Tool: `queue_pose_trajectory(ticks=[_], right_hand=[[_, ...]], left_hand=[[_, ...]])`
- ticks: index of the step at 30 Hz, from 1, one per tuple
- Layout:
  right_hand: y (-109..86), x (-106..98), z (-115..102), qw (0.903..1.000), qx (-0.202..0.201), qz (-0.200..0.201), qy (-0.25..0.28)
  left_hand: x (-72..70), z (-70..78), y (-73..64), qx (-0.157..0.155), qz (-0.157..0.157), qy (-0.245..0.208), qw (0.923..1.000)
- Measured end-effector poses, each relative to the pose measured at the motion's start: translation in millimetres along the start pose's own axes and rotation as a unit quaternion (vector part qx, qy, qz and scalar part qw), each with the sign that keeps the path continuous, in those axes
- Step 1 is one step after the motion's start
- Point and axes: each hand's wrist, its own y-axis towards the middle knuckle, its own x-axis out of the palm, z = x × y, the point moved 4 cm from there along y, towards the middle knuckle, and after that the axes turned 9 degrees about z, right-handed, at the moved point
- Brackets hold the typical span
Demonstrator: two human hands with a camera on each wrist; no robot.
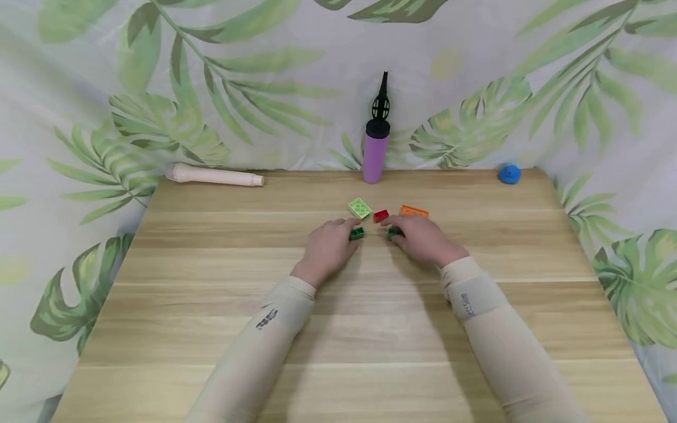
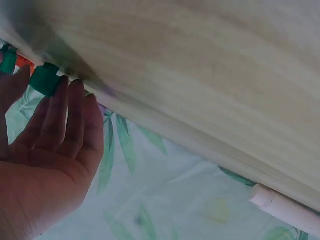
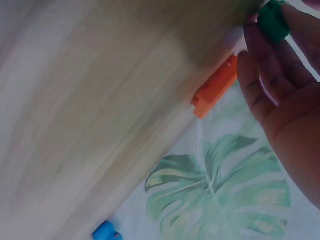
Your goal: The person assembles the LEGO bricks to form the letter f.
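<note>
My left hand point(image 1: 329, 244) pinches a small dark green toy brick point(image 1: 357, 234) between thumb and fingers, low over the table. In the left wrist view this brick point(image 2: 45, 80) sits at the fingertips, with the other fingers point(image 2: 75, 115) held out beside it. Facing it across a small gap, my right hand point(image 1: 423, 239) grips a second green brick point(image 1: 394, 232), which its fingers partly cover. The right wrist view has that brick point(image 3: 273, 21) between thumb and fingertips. Just beyond the hands lie a red brick point(image 1: 381, 216), a light green brick point(image 1: 360, 208) and an orange brick point(image 1: 415, 211), partly behind the right hand.
At the wooden table's point(image 1: 370, 352) back edge stands a purple hand pump point(image 1: 374, 155) with a black nozzle. A pale pink microphone-shaped object point(image 1: 217, 175) lies at the back left, a small blue object point(image 1: 509, 174) at the back right. Leaf-patterned cloth point(image 1: 296, 106) hangs behind.
</note>
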Motion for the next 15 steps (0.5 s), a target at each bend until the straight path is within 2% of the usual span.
queue_pose_trajectory(ticks=[4, 9, 12, 15], right_hand=[[-8.7, -17.8, 3.5, 0.9971, 0.004, 0.055, 0.052], [-19.0, -34.6, 14.8, 0.9841, 0.039, 0.133, 0.111], [-22.3, -37.6, 21.6, 0.9775, 0.06, 0.156, 0.129], [-24.5, -37.7, 25.8, 0.9731, 0.078, 0.16, 0.146]], left_hand=[[-0.2, 0.0, 0.3, 0.015, 0.002, 0.003, 0.9999], [-1.7, -5.3, -0.9, 0.022, -0.018, 0.013, 0.9995], [-1.1, -8.3, -0.9, 0.018, -0.029, 0.007, 0.9994], [-0.1, -9.8, -0.4, 0.011, -0.03, -0.012, 0.9994]])
